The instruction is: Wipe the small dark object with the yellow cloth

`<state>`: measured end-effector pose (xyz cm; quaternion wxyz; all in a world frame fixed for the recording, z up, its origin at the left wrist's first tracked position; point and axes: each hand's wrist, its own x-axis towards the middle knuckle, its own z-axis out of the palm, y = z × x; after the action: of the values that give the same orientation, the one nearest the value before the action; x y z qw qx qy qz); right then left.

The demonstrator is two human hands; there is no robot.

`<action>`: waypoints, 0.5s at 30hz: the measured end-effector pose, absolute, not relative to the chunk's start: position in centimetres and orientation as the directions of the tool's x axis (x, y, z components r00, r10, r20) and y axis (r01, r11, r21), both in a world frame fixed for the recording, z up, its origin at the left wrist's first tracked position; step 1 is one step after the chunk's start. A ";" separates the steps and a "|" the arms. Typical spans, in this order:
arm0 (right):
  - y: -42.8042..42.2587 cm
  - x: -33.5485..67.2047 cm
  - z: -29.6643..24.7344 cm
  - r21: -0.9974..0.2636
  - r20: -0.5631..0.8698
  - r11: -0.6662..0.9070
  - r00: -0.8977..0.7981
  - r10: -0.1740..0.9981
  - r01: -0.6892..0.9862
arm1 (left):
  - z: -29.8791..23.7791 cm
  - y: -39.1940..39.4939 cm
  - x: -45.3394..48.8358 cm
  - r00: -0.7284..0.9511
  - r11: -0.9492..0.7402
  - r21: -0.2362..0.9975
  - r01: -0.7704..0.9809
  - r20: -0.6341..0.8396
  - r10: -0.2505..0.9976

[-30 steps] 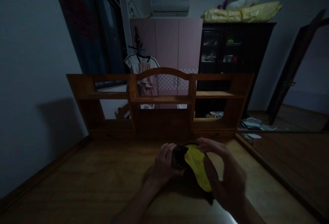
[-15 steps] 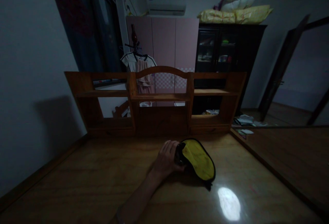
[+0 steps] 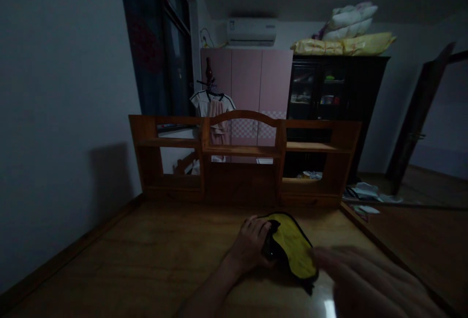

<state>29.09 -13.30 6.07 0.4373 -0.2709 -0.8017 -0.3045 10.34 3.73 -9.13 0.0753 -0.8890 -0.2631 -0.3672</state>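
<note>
My left hand [image 3: 250, 244] is closed around the left end of a yellow eye mask [image 3: 295, 250] with black edging, low over the wooden tabletop. Between the fingers and the mask shows a dark, partly shiny part [image 3: 269, 244]; I cannot make out what it is. The mask slants down to the right, where a small black end [image 3: 309, 286] sticks out from its lower corner. My right hand [image 3: 369, 281] is blurred and close to the camera, fingers stretched out and holding nothing visible. Its fingertips come up to the mask's right edge; whether they touch is unclear.
The tabletop [image 3: 157, 259] ends at a low wooden shelf unit [image 3: 243, 150] across the back. A raised wooden edge [image 3: 369, 233] runs along the right side. A white wall [image 3: 73, 113] borders the left. Papers [image 3: 365, 191] lie beyond the right edge.
My right hand has come in from the lower right toward the mask. My left hand still grips the mask. The camera view has shifted, so everything appears lower and further right.
</note>
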 end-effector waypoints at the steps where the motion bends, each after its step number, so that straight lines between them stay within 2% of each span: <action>1: -11.8 28.9 6.0 0.263 0.877 0.664 -0.460 0.138 0.700 | -9.2 3.7 10.4 0.600 -0.849 0.057 0.525 0.683 0.417; 4: -5.9 30.0 3.6 0.374 0.818 0.720 -0.574 0.042 0.585 | -9.3 3.7 10.4 0.593 -0.830 0.044 0.556 0.679 0.433; 5: -3.8 30.8 2.1 0.352 0.809 0.718 -0.581 0.089 0.601 | -9.3 3.8 10.4 0.592 -0.824 0.041 0.565 0.676 0.439; 9: 2.4 33.2 -4.6 0.097 0.823 0.697 -0.451 0.346 0.711 | -9.4 4.0 10.4 0.594 -0.822 0.045 0.567 0.669 0.446; 12: 3.3 33.4 -7.8 -0.163 0.748 0.666 -0.349 0.564 0.728 | -9.3 4.1 10.4 0.577 -0.819 0.063 0.571 0.678 0.454; 15: 2.4 32.5 -8.7 -0.342 0.664 0.616 -0.281 0.693 0.710 | -9.1 4.0 10.6 0.535 -0.818 0.120 0.563 0.702 0.471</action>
<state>32.53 2.43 -8.67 0.4091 -0.4381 -0.8004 -0.0104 10.64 3.98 -9.13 0.0603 -0.8739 -0.2958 -0.3811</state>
